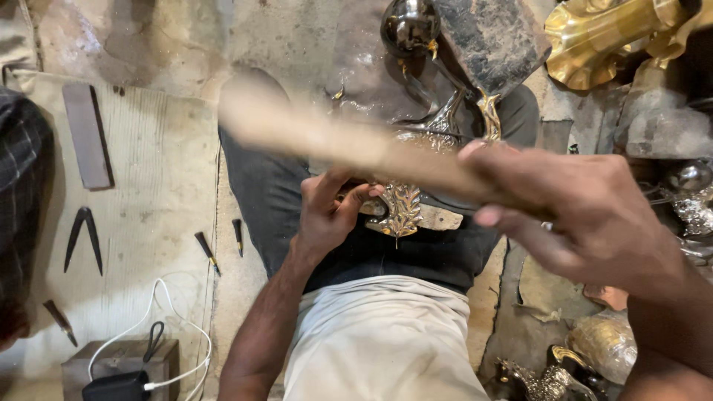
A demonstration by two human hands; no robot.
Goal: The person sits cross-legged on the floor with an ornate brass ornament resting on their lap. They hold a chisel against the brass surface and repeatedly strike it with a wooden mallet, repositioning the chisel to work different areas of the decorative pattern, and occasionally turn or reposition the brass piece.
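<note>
1. Step, as I read it: chasing/embossing a metal piece (403, 208). It's a leaf-patterned brass-and-silver casting, centre frame, resting on the person's lap over dark trousers.
2. Left hand (330, 215): fingers curled and pinching at the piece's left edge, touching it. Whether a punch sits under the fingertips I can't tell.
3. Right hand (587, 215): closed around a wooden handle (327, 137), right of centre. The handle runs up-left across the frame and is blurred, so probably mid-swing. Its head isn't visible.
4. Piece lies just right of the left hand and below-left of the right; the handle crosses just above it.
5. Next move likely calls for a steady left-hand hold and a strike landing clear of the fingers.
6. Nearby: dividers (83, 236) and small punches (206, 251) on a mat (160, 178) at left, brass sheet (605, 37) upper right.
</note>
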